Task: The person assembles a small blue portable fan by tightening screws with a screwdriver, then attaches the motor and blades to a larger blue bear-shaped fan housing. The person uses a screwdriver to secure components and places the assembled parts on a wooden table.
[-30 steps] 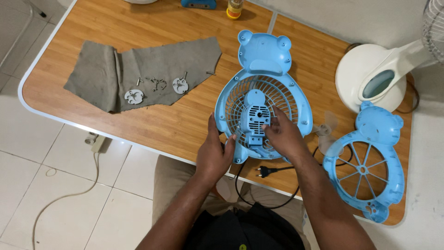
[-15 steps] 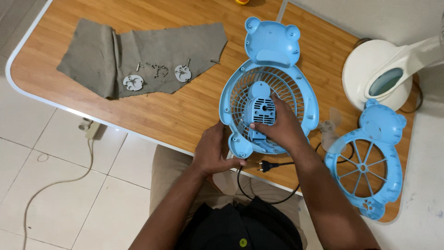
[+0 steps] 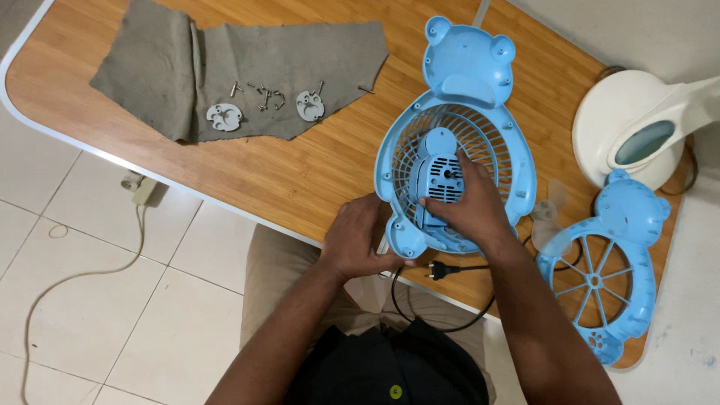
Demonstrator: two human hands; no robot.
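— What stays hidden here?

— The right hand lies over the blue motor housing at the middle of the bear-shaped fan rear grille; its fingers press down on the housing's lower half, so the part beneath them is covered. The left hand grips the grille's lower left foot at the edge of the surface, fingers curled round it; what their tips touch underneath cannot be seen. The clear fan blade is pale and hard to make out against the wood. The white stand fan base is cut off at the right border.

— And the small parts?

— On a grey cloth lie loose screws and two round white plates, too small to tell in detail. The cloth's top is cropped.

— Where is everything resting?

— The grille lies flat on the wooden surface, a folding one with a white rim and a seam running past the bear's head. The blue front grille lies well apart at the right, near the corner. A black power plug and its cord hang over the near edge, just beside the left hand. Below, the floor is pale tile, with a white cable trailing from a power strip.
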